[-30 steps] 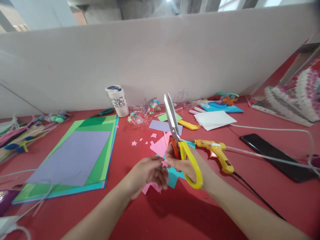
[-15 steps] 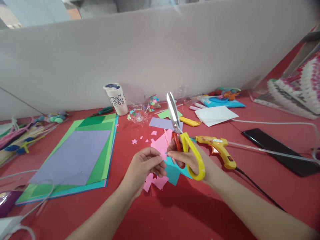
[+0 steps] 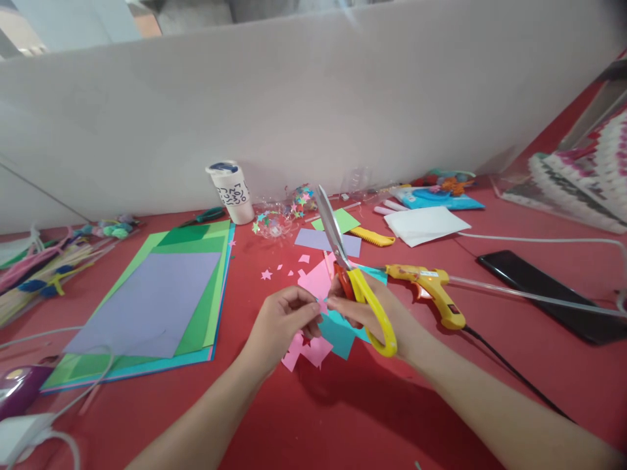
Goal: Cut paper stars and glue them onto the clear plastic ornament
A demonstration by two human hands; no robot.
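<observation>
My left hand is closed in a pinch on a small pink paper piece, which looks like a star, though fingertips hide much of it. The fingertips of my right hand meet the piece from the other side. Scissors with yellow and red handles hang in my right hand, blades together and pointing up and away. Beneath the hands lie a pink sheet, pink offcuts and turquoise paper. A cut pink star rests on the table just beyond my left hand.
Stacked coloured sheets lie at left. A yellow glue gun and black phone are at right. Toward the wall stand a white tumbler and a clear dish of small stars, near a yellow cutter.
The scissors in my right hand have tipped a little to the left. Both hands stay together at the small pink piece, and the view has shifted slightly.
</observation>
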